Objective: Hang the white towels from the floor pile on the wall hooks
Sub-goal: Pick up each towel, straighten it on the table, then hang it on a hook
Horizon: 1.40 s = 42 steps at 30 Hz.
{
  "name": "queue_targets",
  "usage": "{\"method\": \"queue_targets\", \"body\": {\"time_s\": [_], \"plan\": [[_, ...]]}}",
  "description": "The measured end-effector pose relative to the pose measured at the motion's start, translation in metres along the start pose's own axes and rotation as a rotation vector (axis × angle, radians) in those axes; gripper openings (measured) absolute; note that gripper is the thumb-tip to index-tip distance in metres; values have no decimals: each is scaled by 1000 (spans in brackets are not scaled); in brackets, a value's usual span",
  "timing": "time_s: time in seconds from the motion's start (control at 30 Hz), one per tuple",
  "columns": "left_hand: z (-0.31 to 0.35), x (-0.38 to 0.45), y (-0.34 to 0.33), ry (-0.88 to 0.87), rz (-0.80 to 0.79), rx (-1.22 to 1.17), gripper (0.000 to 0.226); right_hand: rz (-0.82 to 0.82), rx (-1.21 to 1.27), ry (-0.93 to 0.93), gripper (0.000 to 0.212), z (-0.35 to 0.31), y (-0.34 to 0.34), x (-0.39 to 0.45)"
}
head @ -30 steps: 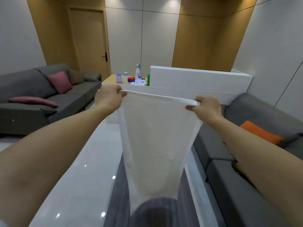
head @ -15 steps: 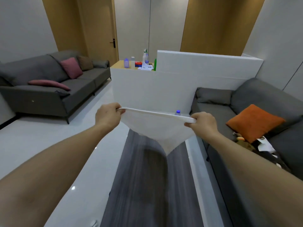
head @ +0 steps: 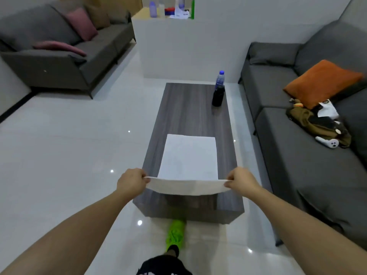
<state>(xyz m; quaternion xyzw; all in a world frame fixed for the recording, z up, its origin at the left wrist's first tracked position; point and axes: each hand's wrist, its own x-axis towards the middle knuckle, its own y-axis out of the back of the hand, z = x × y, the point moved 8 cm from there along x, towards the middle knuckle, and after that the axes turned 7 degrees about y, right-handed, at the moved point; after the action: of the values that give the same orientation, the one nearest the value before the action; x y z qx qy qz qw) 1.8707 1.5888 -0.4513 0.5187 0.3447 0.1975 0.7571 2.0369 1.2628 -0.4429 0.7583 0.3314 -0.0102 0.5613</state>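
A white towel (head: 188, 157) lies spread flat on the dark wooden coffee table (head: 182, 108), its far end smooth on the tabletop. Its near edge is lifted off the table and stretched between my hands. My left hand (head: 132, 182) pinches the near left corner. My right hand (head: 241, 181) pinches the near right corner. No wall hooks and no floor pile of towels are in view.
Two bottles (head: 218, 92) stand at the table's far right. A grey sofa (head: 297, 135) with an orange cushion and clutter runs along the right. Another grey sofa (head: 59, 46) stands far left. A white partition (head: 188, 46) closes the far end. My green shoe (head: 175, 233) is on the glossy floor.
The towel hung in the air from both hands at chest height. My hands have come down and the towel now lies spread on the coffee table. My view has tipped downward.
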Motion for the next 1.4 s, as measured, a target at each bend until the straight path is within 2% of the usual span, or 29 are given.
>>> {"method": "queue_targets", "body": {"time_s": [0.1,0.23,0.5,0.6,0.73,0.87,0.93,1.03,1.13,1.23,1.4], "plan": [[-10,1,-20,4,-40,35,20,-26,35,-52,10,14,-27,-1],[-13,31,-35,7,-95,27,20,-43,52,-125,25,20,-42,26],[14,169,-63,-21,-237,43,33,-35,89,-282,22,30,-48,139],[28,228,-77,-22,-291,41,27,-31,111,-321,22,35,-44,195],[50,302,-99,-26,-286,37,22,90,140,-362,20,49,-36,266],[65,353,-120,40,-193,-74,15,259,192,-413,18,64,-38,314],[67,366,-130,82,-155,-149,25,315,199,-426,26,72,-47,324],[58,367,-155,143,-208,-179,36,233,177,-491,23,86,-78,321],[41,351,-188,181,-352,-132,43,82,194,-526,18,97,-119,305],[26,339,-213,218,-458,-106,43,19,265,-529,25,104,-148,298],[23,327,-236,252,-478,-108,37,-15,359,-556,26,113,-174,309]]}}
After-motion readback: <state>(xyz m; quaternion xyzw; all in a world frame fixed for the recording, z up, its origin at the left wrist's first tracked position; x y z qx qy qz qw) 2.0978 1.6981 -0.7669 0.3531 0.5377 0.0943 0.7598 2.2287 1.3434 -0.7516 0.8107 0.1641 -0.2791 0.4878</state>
